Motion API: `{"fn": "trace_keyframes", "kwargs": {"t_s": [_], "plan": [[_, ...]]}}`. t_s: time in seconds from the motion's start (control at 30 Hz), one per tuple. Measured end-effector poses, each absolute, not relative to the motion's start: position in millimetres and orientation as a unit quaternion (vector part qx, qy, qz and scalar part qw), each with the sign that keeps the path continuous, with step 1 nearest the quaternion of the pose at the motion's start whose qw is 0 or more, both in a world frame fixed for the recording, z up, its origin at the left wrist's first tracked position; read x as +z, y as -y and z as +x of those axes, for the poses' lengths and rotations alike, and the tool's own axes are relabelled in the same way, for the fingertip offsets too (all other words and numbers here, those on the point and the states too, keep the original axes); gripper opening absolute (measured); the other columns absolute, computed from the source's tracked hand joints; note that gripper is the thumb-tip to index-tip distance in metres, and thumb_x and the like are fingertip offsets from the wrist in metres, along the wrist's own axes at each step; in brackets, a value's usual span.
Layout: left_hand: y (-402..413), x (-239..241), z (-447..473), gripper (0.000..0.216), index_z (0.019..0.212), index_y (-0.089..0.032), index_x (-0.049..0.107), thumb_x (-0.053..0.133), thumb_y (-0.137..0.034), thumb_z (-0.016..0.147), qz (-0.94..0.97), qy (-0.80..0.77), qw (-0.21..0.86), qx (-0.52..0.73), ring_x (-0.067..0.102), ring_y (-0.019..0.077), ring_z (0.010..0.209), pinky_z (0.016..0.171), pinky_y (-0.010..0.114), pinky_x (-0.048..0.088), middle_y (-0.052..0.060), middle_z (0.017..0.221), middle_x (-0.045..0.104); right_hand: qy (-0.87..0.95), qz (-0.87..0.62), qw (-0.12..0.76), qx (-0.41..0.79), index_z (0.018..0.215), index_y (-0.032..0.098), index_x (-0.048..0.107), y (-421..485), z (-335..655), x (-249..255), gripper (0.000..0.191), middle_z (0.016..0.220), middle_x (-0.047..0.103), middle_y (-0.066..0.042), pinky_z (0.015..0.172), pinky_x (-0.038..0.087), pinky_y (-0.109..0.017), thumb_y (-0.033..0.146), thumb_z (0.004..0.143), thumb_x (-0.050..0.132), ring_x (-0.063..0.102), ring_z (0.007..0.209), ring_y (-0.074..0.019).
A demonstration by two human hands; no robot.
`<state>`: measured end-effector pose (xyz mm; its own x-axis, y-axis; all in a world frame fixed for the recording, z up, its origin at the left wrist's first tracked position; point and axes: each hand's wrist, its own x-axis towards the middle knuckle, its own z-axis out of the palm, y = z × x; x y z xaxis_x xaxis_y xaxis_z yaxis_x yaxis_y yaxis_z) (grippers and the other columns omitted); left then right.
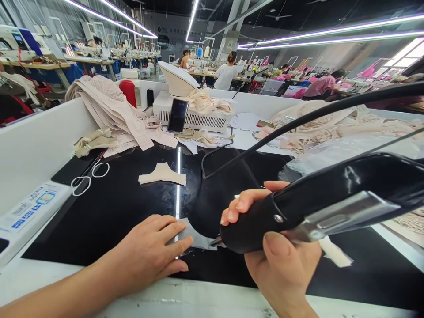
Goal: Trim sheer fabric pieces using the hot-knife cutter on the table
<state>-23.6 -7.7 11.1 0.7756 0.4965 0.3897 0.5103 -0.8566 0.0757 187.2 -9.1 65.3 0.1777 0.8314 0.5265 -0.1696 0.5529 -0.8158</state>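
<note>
My right hand (281,260) is wrapped around a black glue gun (308,198) with a metal lever on its side and a cord behind it. Its pointed metal nozzle (217,242) meets the right end of a small curved grey-white fabric piece (195,236). On the left end of that piece lies my left hand (159,245), fingers stretched out and pressing it flat against the black mat (109,229). A cream fabric piece (162,173) of a similar curved shape lies farther back. Under the gun, another pale strip (336,252) is partly hidden.
Beige fabric (109,106) is heaped at the back left, with more beige pieces (318,119) and clear plastic (334,154) at the right. A phone (178,115) leans on a vented white machine (195,119). White loops (81,185) and a white box (33,212) lie left.
</note>
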Motion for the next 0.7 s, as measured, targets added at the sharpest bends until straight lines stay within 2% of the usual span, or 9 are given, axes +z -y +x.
{"fn": "trace_keyframes", "kwargs": {"t_s": [0.3,0.5,0.7], "plan": [[7.0,13.4,-24.7,0.032,0.123,-0.019,0.062,0.055,-0.042,0.102,-0.949,0.26,0.035,-0.177,0.063,0.0258,0.112,0.091,0.04,0.052,0.01,0.129,0.066,0.52,-0.326,0.712,0.34,0.116,0.029,0.061,6.6,196.5,65.6,0.043,0.084,0.062,0.001,0.058,0.056,-0.034,0.045,0.081,0.08,0.062,0.065,-0.0171],[7.6,15.9,-20.4,0.033,0.124,-0.017,0.063,0.049,-0.041,0.105,-0.948,0.227,0.04,-0.219,0.06,0.0211,0.119,0.108,0.036,0.043,0.006,0.128,0.068,0.525,-0.314,0.709,0.35,0.116,0.03,0.061,5.2,193.3,64.3,0.039,0.085,0.063,0.002,0.058,0.056,-0.034,0.041,0.083,0.078,0.063,0.066,-0.0168],[7.8,15.5,1.4,0.04,0.125,-0.013,0.061,0.047,-0.045,0.105,-0.957,0.204,0.024,-0.203,0.063,0.0204,0.108,0.106,0.035,0.044,0.007,0.113,0.069,0.525,-0.315,0.71,0.347,0.115,0.03,0.062,5.3,193.9,64.5,0.039,0.084,0.063,0.001,0.059,0.055,-0.035,0.042,0.082,0.079,0.062,0.066,-0.0174]]}}
